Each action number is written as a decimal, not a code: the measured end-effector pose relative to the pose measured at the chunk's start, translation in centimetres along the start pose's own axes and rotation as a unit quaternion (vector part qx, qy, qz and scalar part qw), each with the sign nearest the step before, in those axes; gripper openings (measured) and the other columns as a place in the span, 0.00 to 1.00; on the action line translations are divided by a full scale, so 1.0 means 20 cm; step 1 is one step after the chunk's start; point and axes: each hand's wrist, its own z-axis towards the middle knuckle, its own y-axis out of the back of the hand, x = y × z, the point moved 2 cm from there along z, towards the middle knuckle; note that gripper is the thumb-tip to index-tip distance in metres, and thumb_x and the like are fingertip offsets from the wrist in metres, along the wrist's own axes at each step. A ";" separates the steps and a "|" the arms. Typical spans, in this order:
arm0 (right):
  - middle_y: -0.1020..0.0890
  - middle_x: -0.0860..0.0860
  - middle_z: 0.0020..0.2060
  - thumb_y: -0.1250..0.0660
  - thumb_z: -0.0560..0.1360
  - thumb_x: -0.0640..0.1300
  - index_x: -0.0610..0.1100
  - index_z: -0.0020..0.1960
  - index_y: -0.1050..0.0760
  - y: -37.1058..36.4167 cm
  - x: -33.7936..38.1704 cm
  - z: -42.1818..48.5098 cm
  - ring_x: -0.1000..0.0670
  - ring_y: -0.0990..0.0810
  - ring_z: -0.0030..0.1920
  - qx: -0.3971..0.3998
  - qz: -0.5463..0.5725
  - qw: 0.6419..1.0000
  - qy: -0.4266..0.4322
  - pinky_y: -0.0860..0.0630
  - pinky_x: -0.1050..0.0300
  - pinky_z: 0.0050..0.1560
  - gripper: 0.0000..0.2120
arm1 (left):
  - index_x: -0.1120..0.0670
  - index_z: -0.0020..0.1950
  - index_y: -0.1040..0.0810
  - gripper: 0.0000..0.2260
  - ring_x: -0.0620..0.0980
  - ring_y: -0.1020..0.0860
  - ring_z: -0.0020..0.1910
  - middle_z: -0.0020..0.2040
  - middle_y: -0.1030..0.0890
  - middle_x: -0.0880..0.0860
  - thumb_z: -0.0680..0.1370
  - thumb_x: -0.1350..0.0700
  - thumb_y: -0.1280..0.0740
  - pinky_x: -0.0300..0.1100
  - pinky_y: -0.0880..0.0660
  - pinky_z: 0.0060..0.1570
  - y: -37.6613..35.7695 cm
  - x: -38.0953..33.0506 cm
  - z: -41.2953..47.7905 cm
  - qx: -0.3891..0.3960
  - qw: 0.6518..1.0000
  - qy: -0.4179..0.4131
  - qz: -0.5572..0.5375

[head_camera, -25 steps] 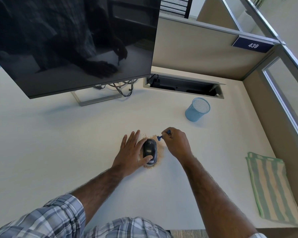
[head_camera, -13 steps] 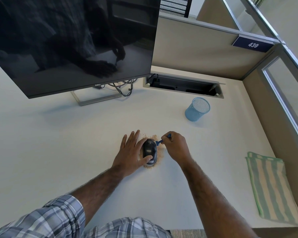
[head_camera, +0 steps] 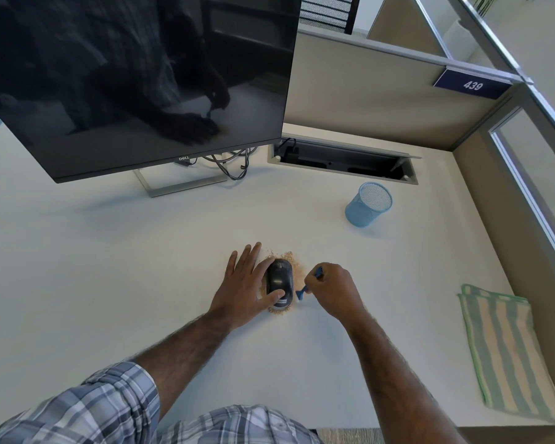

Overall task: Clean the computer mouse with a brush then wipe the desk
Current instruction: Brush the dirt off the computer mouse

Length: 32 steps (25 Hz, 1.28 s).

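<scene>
Black plastic computer mouse (head_camera: 279,282) lies at the centre of the frame on the white desk (head_camera: 109,267), ringed by a patch of tan crumbs (head_camera: 297,267). Its long axis runs almost straight up and down the frame. The wheel end points to the top of the frame, toward the dark flat monitor (head_camera: 135,81), and the labelled rear end points to the bottom.

The left hand (head_camera: 247,290) steadies the mouse. Its fingers lie straight and spread along the left flank, and the thumb is laid across the rear. That hand hides the mouse's left edge, and the label is too small to read.

The right hand (head_camera: 332,291) is curled tightly round a small blue brush (head_camera: 302,293). Most of the handle is buried in the fist, with only a blue tip showing above the knuckles. The head pokes out below, just beside the mouse's right rear corner. Whether the pale bristles touch the mouse or only the desk cannot be made out.

A blue mesh cup (head_camera: 367,205) stands to the upper right of centre. A green-and-cream striped cloth (head_camera: 500,350) lies flat at the right edge, well apart from the hands. Plaid sleeves are cut off at the bottom of the frame.
</scene>
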 end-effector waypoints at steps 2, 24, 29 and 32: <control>0.18 0.51 0.33 0.34 0.74 0.44 0.47 0.41 0.20 0.02 0.04 -0.02 0.52 0.26 0.31 -0.051 0.016 0.998 0.033 0.30 0.56 0.32 0.06 | 0.49 0.81 0.41 0.37 0.53 0.59 0.83 0.85 0.55 0.54 0.78 0.30 0.48 0.55 0.62 0.80 0.01 0.00 0.00 -0.001 1.000 -0.001 -0.005; 0.16 0.54 0.42 0.35 0.79 0.44 0.47 0.51 0.18 -0.17 -0.05 -0.36 0.51 0.22 0.44 -0.116 -0.195 0.914 0.338 0.24 0.53 0.47 0.07 | 0.49 0.82 0.41 0.28 0.52 0.59 0.83 0.85 0.55 0.53 0.85 0.38 0.47 0.54 0.61 0.81 0.02 -0.01 -0.01 -0.003 1.000 0.002 -0.011; 0.16 0.55 0.41 0.32 0.76 0.43 0.48 0.50 0.17 -0.13 -0.05 -0.35 0.53 0.21 0.43 -0.133 -0.159 0.928 0.308 0.24 0.55 0.46 0.06 | 0.49 0.82 0.41 0.29 0.53 0.58 0.83 0.85 0.55 0.53 0.85 0.37 0.47 0.53 0.62 0.81 0.02 0.00 -0.01 -0.006 1.000 -0.001 -0.017; 0.17 0.57 0.40 0.32 0.74 0.44 0.49 0.50 0.17 -0.09 -0.04 -0.32 0.55 0.22 0.42 -0.165 -0.117 0.940 0.275 0.27 0.59 0.46 0.06 | 0.49 0.83 0.43 0.36 0.52 0.58 0.83 0.85 0.56 0.52 0.81 0.30 0.46 0.53 0.63 0.80 0.01 0.01 -0.01 -0.006 0.999 -0.015 -0.037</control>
